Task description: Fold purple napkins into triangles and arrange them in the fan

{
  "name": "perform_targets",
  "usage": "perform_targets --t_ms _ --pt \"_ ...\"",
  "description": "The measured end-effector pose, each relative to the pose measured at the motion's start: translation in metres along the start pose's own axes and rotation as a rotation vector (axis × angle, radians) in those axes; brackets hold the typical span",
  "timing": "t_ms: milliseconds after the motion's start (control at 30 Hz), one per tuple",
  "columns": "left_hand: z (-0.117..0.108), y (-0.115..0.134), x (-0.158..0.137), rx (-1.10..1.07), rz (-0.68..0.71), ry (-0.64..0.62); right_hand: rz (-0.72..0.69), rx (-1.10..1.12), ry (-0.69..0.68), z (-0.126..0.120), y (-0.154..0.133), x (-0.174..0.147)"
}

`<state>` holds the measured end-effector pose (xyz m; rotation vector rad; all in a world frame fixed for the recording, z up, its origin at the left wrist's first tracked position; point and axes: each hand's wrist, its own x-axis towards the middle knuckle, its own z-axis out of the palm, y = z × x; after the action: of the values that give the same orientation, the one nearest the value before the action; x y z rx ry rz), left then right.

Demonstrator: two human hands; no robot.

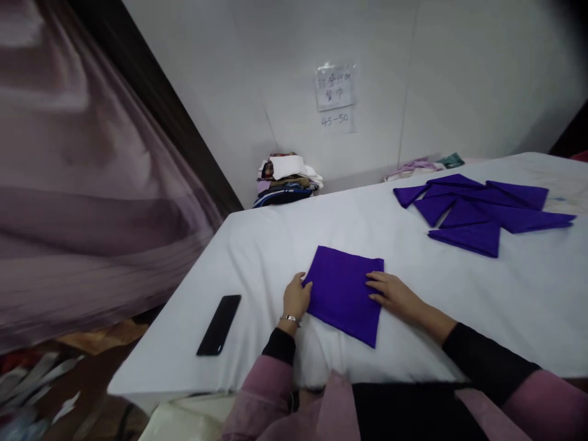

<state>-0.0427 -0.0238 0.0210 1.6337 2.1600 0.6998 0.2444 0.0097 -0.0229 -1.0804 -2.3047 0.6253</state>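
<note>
At left, leave the black smartphone (219,325) well apart on the white-covered tabletop (158,367). Next, note the left hand (297,299) half-curled, with thumb over the left edge of a folded purple cloth (343,295), flat near the tabletop's front; unclear whether firmly pinching. Best steady that edge lightly, without dragging. At the opposite edge, note the right hand (390,295) loosely spread, resting on top, gripping nothing; probably best smooth outward. Farther right, avoid nudging the overlapping purple cloths (473,211).
</note>
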Motion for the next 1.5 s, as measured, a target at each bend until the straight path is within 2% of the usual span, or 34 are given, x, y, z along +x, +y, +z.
perform_targets --t_ms 200,300,367,467,533,633,700,800,967,1133,1233,1300,1400,1500 --pt "-0.004 0.003 -0.005 0.009 0.015 0.072 -0.01 0.015 0.067 -0.001 -0.001 -0.004" --pt "-0.011 0.017 -0.011 0.047 0.171 0.163 0.044 0.123 0.129 -0.007 -0.017 0.001" --pt "-0.016 0.031 -0.019 0.071 0.294 0.189 0.16 0.311 0.117 -0.011 -0.032 0.007" --pt "-0.018 0.056 -0.035 0.039 0.423 0.119 0.389 0.715 0.027 -0.014 -0.056 0.017" --pt "-0.014 0.071 -0.049 -0.006 0.489 0.028 0.483 0.942 -0.016 -0.013 -0.068 0.022" --pt "-0.002 0.084 -0.066 -0.079 0.537 -0.087 0.551 1.046 -0.012 -0.008 -0.077 0.022" --pt "0.006 0.086 -0.073 -0.179 0.477 -0.127 0.571 0.987 0.015 -0.005 -0.077 0.019" --pt "0.012 0.082 -0.073 -0.411 0.276 -0.218 0.55 0.852 -0.004 -0.006 -0.073 0.012" --pt "0.012 0.081 -0.067 -0.794 0.006 -0.546 0.528 0.779 -0.069 -0.014 -0.069 0.001" --pt "0.004 0.083 -0.062 -1.058 -0.193 -0.618 0.431 0.751 -0.04 -0.027 -0.069 -0.011" --pt "-0.005 0.082 -0.056 -1.112 -0.191 -0.563 0.427 0.737 0.014 -0.036 -0.066 -0.016" --pt "-0.008 0.082 -0.053 -1.063 -0.142 -0.507 0.415 0.713 0.0 -0.039 -0.064 -0.016" --pt "-0.005 0.086 -0.055 -0.842 0.003 -0.467 0.382 0.74 -0.054 -0.035 -0.065 -0.016" --pt "0.007 0.089 -0.059 -0.556 0.18 -0.343 0.367 0.813 -0.071 -0.028 -0.07 -0.015"
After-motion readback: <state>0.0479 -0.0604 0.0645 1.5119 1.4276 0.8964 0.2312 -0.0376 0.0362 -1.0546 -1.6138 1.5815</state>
